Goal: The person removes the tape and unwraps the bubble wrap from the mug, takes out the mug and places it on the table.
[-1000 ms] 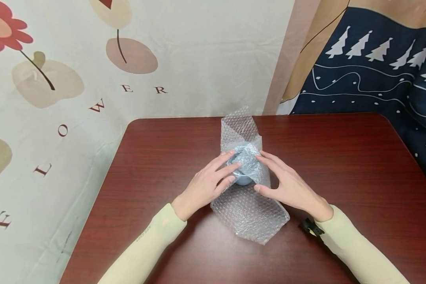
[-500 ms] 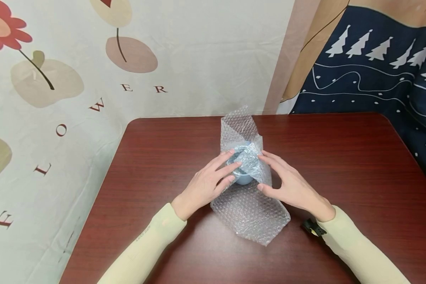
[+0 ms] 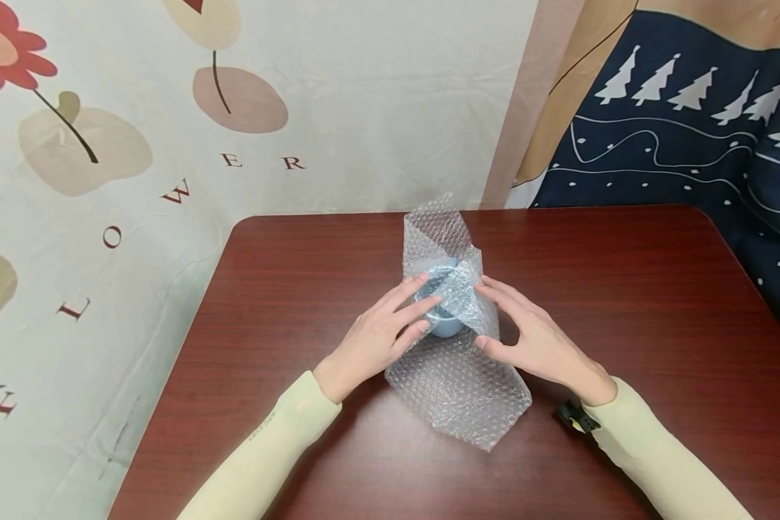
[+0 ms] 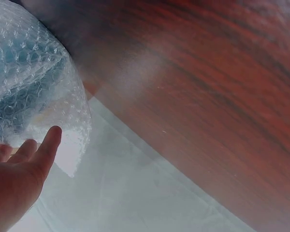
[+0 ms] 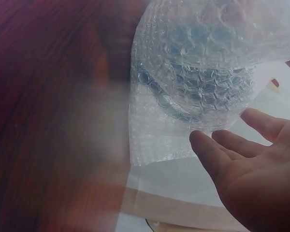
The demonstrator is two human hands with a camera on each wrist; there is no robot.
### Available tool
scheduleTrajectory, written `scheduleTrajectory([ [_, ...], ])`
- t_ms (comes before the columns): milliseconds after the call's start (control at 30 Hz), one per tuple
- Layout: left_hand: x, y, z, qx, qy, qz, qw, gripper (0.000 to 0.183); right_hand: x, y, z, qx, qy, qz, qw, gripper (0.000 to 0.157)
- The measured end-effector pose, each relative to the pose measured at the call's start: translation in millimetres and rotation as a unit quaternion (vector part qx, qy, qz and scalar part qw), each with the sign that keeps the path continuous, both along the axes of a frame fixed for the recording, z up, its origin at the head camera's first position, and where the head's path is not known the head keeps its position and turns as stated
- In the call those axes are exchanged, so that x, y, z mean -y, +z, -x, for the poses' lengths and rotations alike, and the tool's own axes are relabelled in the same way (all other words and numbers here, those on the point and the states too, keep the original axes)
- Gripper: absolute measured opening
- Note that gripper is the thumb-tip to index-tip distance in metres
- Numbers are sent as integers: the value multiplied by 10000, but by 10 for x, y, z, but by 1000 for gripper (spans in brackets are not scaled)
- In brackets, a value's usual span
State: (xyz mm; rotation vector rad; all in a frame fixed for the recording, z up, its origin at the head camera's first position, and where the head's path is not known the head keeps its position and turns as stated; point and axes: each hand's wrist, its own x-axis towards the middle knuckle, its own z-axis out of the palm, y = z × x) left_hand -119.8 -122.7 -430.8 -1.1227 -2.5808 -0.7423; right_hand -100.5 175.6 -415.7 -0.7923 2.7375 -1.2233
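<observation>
A light blue cup stands at the middle of the table, partly covered by clear bubble wrap. The wrap lies beneath it and is folded up over its sides, with one flap across the right part of its mouth. My left hand rests its spread fingertips on the wrap at the cup's left side. On the right, my right hand touches the raised flap with extended fingers, the thumb held apart near the cup's front. Through the wrap in the right wrist view a curved blue part shows, perhaps a handle.
The dark red-brown wooden table meets a pale printed cloth at its back edge. Navy cloth with white trees hangs at the back right. A black strap device sits at the right wrist.
The flap over the cup has drawn back to the right, baring more of the cup's rim at the left. My right hand has shifted slightly right; the left has stayed put.
</observation>
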Motion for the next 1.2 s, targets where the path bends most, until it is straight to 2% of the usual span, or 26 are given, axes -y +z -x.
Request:
scheduleTrajectory([
  [667, -8, 11, -15, 85, 33, 2, 10000, 47, -161, -70, -13, 44, -82, 349, 9993, 70],
  [1000, -14, 13, -20, 184, 55, 15, 9998, 47, -312, -25, 11, 363, -228, 576, 9974, 67],
  [1200, -14, 21, -30, 218, 102, 26, 9997, 47, -362, 21, -2, 336, -379, 543, 9972, 68],
])
